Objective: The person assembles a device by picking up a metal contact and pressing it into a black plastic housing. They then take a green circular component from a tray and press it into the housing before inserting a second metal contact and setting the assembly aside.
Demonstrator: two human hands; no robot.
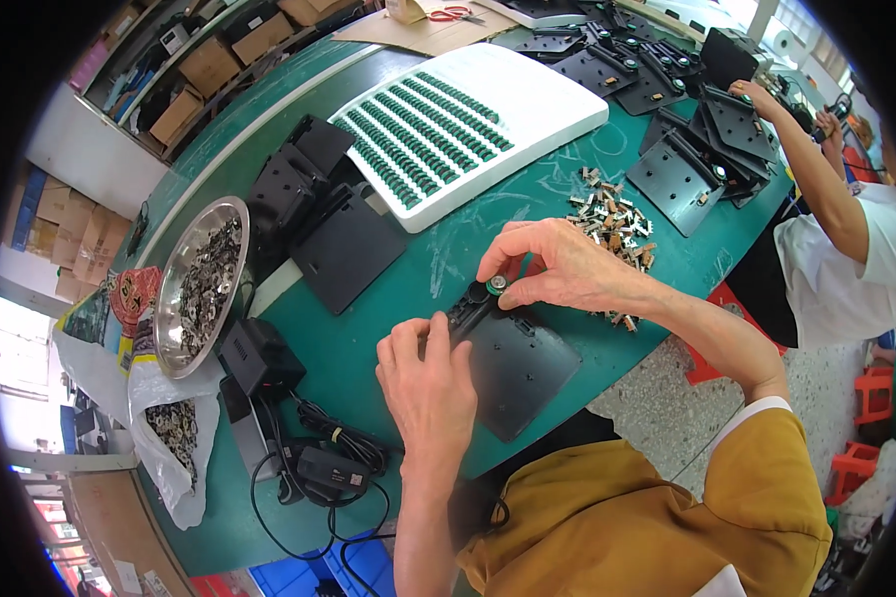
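Note:
A black flat plate (528,373) with a raised tube-like end lies on the green table right in front of me. My left hand (428,383) grips its left upper edge, fingers bent over the raised part. Between the thumb and index finger of my right hand (567,269) is a small round green part (498,285) with a silvery centre, held at the plate's raised end. Whether it touches the plate, I cannot tell. Just beyond, a white foam tray (558,99) holds rows of similar green round parts. Small metal-and-brown pieces (617,224) lie heaped behind my right wrist.
Black plates (348,249) are stacked at left, with more (677,179) at right near another person's arm (816,159). A steel bowl (244,214) of small metal parts, a plastic bag (194,488), a black adapter with cables (334,468) and red scissors (453,14) also occupy the table.

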